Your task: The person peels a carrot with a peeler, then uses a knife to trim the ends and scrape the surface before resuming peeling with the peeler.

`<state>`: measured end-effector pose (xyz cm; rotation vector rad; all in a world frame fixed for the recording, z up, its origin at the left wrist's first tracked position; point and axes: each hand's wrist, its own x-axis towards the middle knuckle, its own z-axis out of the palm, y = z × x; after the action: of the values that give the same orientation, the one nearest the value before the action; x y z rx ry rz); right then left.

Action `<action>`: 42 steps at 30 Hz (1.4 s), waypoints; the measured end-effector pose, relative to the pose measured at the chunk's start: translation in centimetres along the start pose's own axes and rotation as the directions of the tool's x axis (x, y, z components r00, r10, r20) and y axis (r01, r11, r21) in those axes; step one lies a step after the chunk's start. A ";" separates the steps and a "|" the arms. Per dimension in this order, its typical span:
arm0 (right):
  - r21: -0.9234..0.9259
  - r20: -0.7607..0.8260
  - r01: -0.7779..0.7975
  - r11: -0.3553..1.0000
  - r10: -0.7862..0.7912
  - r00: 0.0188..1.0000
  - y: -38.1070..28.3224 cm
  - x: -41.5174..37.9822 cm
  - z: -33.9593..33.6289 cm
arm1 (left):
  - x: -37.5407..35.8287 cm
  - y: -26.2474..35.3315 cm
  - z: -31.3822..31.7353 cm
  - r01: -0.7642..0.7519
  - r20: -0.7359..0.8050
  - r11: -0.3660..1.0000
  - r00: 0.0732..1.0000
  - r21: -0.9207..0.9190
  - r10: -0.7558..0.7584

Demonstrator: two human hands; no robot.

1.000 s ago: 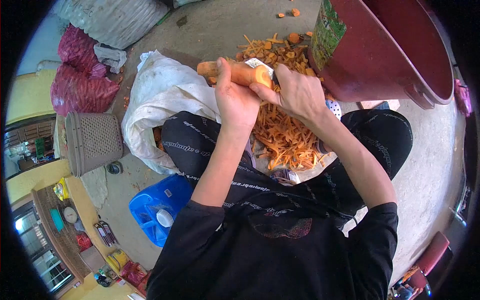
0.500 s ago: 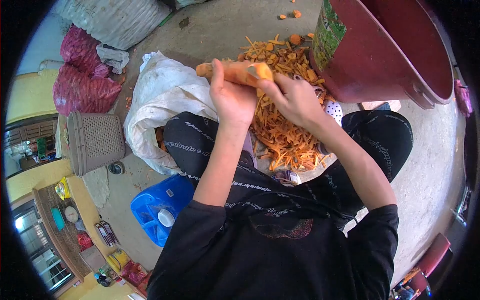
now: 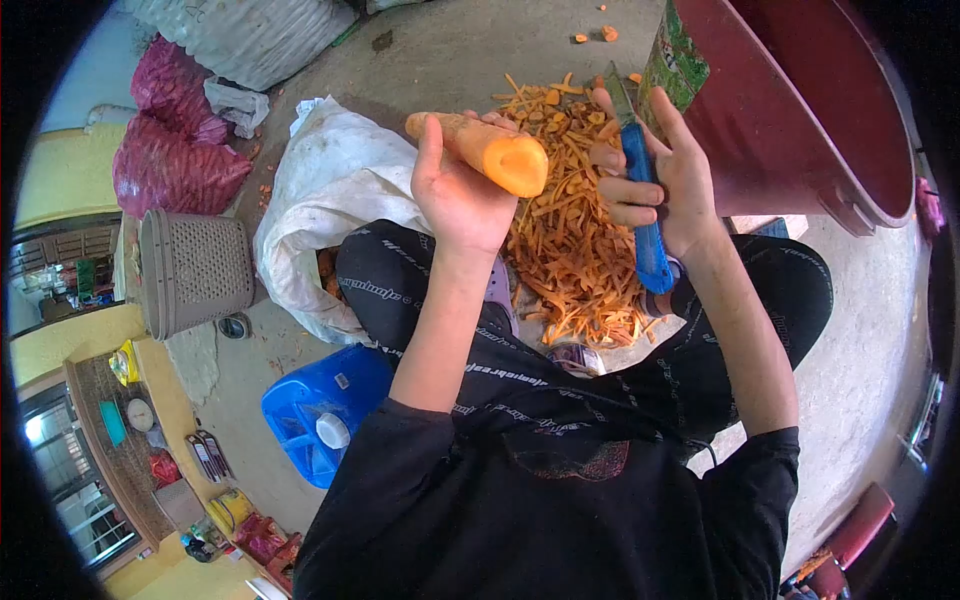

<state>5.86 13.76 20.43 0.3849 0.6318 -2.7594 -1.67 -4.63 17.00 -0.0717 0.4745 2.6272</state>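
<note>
Carrot (image 3: 505, 160) gripped in left hand (image 3: 462, 205), cut end exposed; right hand (image 3: 688, 195) grips blue-handled knife (image 3: 640, 155) near peelings (image 3: 570, 250) on floor (image 3: 455, 55).

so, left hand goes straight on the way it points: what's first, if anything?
Left hand, holding the carrot, likely meets nothing: way looks free over the floor, maybe skimming the peelings; height unclear.

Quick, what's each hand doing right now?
Left hand: closed on a thick orange carrot, its cut end showing.
Right hand: holding a blue-handled tool, some fingers curled around the handle.
</note>
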 end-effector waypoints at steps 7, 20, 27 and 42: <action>-0.335 -0.104 0.043 0.941 -0.082 0.991 0.6 0.6 -0.2 | 0.1 0.0 -0.3 0.004 -0.019 1.000 1.000 -0.022 -0.004; -0.519 -0.242 0.057 0.853 -0.211 0.947 1.3 1.5 -0.5 | 0.0 -0.1 0.1 0.029 -0.068 1.000 0.997 -0.003 -0.029; -0.908 -0.075 -0.211 -0.362 -0.356 0.932 -0.8 6.9 -12.2 | 0.6 -1.2 -1.5 0.117 -0.238 0.986 0.968 0.120 -0.086; -0.629 -0.356 -0.583 -0.514 -0.476 0.804 6.2 12.2 -30.6 | 0.9 -1.9 -1.0 0.318 -0.436 0.934 0.873 0.165 -0.220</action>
<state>2.54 19.80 -12.33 0.6696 2.6940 -0.3678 -1.66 -2.92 15.36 -0.5844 0.8460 2.2564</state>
